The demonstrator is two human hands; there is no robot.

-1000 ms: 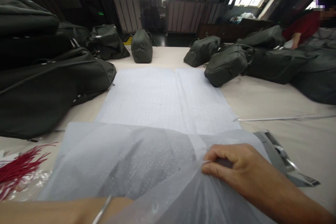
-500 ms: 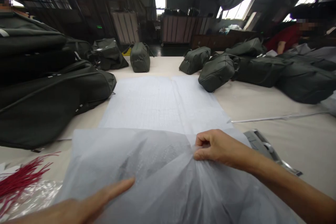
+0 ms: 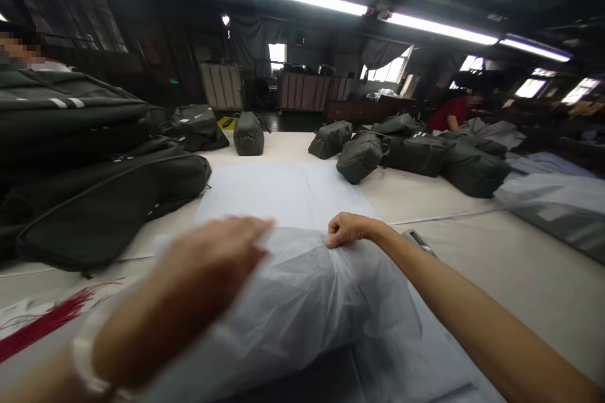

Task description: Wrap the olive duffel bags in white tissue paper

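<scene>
My right hand [image 3: 347, 230] pinches the upper edge of a translucent plastic bag [image 3: 302, 302], and creases fan out from the fingers. My left hand [image 3: 212, 264], smeared by motion, hovers over the bag's left part; its fingers cannot be made out. A pale band [image 3: 87, 359] circles the left wrist. Something dark shows at the bottom under the plastic, but its shape is mostly hidden. Beyond the held edge, a flat stack of whitish plastic bags [image 3: 278, 192] lies on the pale table [image 3: 472, 245].
Dark green bags are piled at the left [image 3: 118, 201]. Several dark duffel bags [image 3: 359, 156] stand across the far side. Red cords [image 3: 57, 321] lie near left. A grey metallic object [image 3: 418, 241] sits beside my right forearm. A person in red [image 3: 447, 114] is at the far right.
My left hand has lifted and swung forward and to the right. My right hand keeps its pinch while the plastic has bunched up. The view has tilted upward, showing ceiling lights.
</scene>
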